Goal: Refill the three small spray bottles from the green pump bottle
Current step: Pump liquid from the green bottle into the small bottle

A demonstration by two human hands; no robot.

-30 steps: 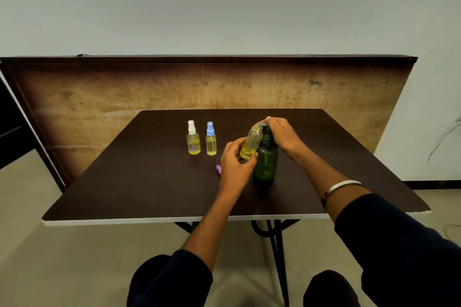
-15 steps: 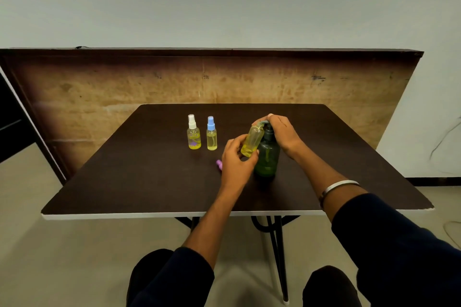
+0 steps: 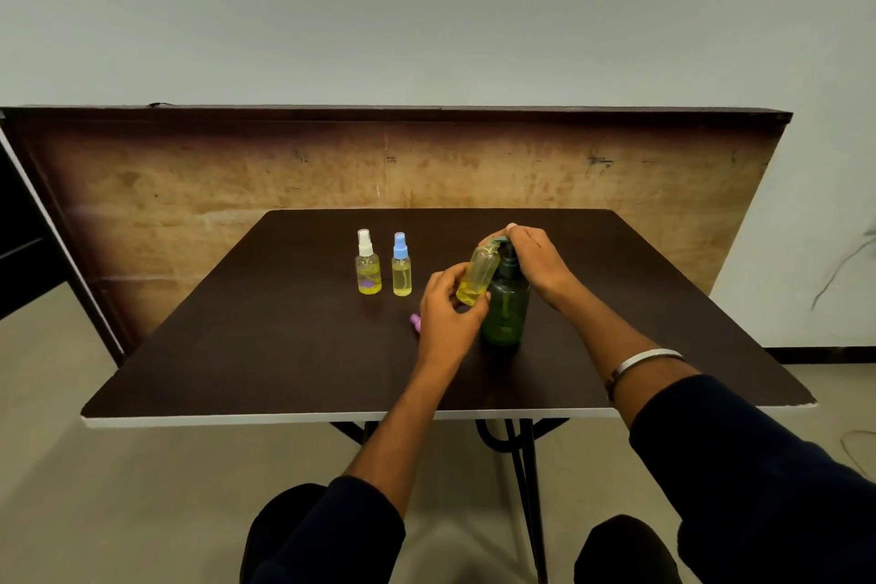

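Note:
The green pump bottle (image 3: 506,306) stands upright near the middle of the dark table (image 3: 284,346). My right hand (image 3: 538,263) lies over its pump head, fingers closed on it. My left hand (image 3: 445,311) holds an uncapped small bottle (image 3: 478,276), tilted, its mouth up at the pump spout; yellow liquid sits in its lower part. Two capped spray bottles stand further left: one with a white cap (image 3: 367,263), one with a blue cap (image 3: 401,265), both holding yellow liquid. A pink cap (image 3: 415,322) lies on the table, partly hidden by my left hand.
A wooden board (image 3: 237,185) stands upright behind the table against a pale wall. The table's white front edge (image 3: 284,418) is close to my knees. A dark frame (image 3: 28,223) stands at the far left.
The hands and bottles keep their pose. The view has shifted slightly, so everything sits a little higher in frame.

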